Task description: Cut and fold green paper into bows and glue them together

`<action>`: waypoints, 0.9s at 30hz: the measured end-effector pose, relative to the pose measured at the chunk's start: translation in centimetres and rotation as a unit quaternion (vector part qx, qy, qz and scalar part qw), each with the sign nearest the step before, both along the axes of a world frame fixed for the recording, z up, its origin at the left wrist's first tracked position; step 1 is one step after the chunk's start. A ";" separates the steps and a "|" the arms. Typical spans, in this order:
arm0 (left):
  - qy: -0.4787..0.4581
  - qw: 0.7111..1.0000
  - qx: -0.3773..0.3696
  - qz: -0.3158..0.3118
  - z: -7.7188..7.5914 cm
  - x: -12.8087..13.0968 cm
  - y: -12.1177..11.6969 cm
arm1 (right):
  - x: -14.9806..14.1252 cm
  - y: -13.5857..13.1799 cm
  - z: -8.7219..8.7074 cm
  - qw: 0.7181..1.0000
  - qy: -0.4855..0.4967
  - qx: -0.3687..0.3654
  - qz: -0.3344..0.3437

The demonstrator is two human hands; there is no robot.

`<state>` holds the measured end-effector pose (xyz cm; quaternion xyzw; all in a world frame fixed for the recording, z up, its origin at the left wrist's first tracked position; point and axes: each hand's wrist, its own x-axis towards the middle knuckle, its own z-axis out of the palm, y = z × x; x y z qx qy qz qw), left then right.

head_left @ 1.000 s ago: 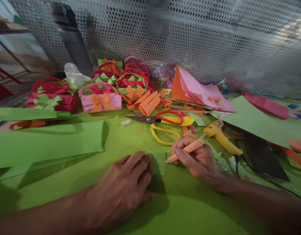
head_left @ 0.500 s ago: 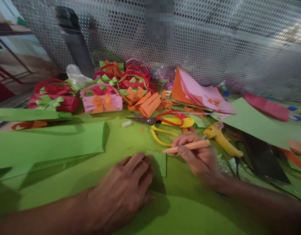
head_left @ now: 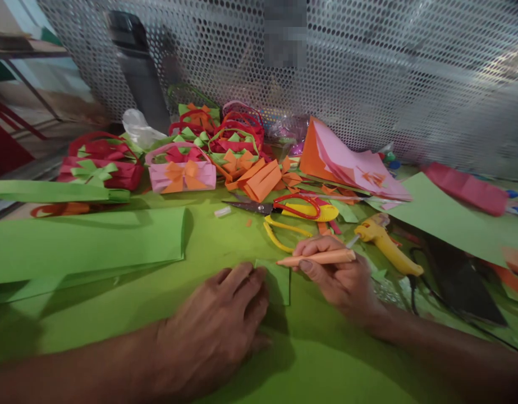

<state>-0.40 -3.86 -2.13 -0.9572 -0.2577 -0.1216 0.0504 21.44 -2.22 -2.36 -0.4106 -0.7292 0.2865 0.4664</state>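
Head view, small green paper (head_left: 279, 285) flat, straight-edged, right fingers (head_left: 310, 264) gripping peach pen (head_left: 326, 257).

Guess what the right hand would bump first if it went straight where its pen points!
Probably the fingers of the left hand, just past the tip of the pen. The small green paper lies under that tip, but I can't tell whether they touch.

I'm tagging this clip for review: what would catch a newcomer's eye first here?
Probably the bright paper handbags, toward the back left of the table. Then the scissors with red and yellow handles, just beyond the right hand, which holds a peach pen over the small green paper by the left hand.
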 end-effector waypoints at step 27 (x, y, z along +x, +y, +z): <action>0.020 1.000 -0.019 0.001 0.5 0.1 0.0 | -0.3 0.2 0.0 1.000 -0.016 0.000 -0.004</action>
